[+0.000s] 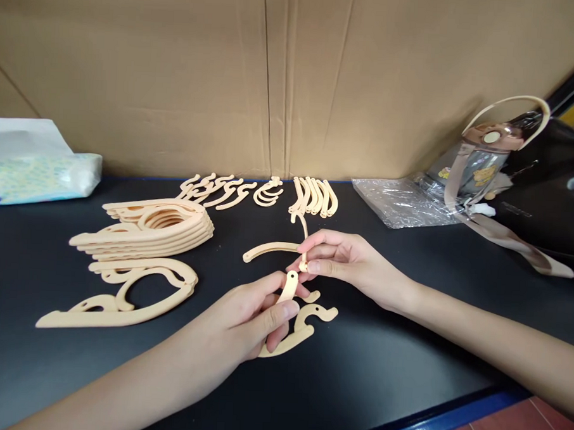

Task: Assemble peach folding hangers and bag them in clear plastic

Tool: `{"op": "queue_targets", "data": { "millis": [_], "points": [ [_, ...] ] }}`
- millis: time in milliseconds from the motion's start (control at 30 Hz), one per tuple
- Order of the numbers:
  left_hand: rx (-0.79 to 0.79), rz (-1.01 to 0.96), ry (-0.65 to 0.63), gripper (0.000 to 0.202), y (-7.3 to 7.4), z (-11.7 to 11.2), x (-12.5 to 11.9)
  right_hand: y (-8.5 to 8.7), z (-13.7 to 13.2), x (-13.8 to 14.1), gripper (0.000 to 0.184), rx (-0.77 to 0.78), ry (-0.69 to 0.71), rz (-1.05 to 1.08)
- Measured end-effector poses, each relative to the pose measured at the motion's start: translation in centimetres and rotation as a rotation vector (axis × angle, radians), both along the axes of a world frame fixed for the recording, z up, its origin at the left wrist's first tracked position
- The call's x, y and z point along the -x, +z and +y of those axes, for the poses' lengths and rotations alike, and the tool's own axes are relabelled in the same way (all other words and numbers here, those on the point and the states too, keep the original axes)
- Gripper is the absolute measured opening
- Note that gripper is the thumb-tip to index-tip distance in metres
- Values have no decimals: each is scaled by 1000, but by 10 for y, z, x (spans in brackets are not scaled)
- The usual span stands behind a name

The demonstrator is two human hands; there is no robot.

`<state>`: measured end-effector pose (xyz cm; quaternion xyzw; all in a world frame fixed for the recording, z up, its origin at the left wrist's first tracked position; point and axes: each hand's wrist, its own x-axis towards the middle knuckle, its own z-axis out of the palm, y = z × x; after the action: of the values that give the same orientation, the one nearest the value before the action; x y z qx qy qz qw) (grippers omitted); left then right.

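My left hand (258, 315) is closed around a beige plastic hanger arm (290, 285), its holed end pointing up between thumb and fingers. Close by on the right, my right hand (339, 261) pinches a thin curved hanger piece (305, 231) by its lower end, near the left hand's fingertips. Another curved hanger arm (266, 248) extends left from behind the right fingers; whether they touch it is hidden. Below the hands lies a hanger part with a curved, hook-like end (306, 323), partly covered by the left hand.
Folded hangers (148, 234) are stacked at left, with one more folded hanger (135, 316) in front. Rows of loose curved parts (314, 196) lie along the cardboard wall (202, 78). At right are a plastic bag (392, 200), a bottle (484, 160) and a black bag (549, 188); a tissue pack (41, 176) sits far left.
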<state>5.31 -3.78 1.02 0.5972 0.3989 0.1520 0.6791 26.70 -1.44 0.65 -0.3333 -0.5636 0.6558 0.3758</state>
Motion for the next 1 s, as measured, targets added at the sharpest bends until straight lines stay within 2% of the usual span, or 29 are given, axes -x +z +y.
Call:
{"op": "queue_targets", "data": {
  "millis": [200,500,767,1000],
  "points": [
    [4,-8,-10,35,-4,0,-3,-2,-1,0,11,-33,51,-19],
    [-115,69,-86,29,3,2,0,3,-5,-3,7,-162,77,-99],
    [-97,78,-65,26,3,-1,-2,11,-7,-7,10,-187,83,-218],
    [-91,76,-44,26,7,-1,-3,8,-4,-8,11,-140,113,-180]
  ]
}}
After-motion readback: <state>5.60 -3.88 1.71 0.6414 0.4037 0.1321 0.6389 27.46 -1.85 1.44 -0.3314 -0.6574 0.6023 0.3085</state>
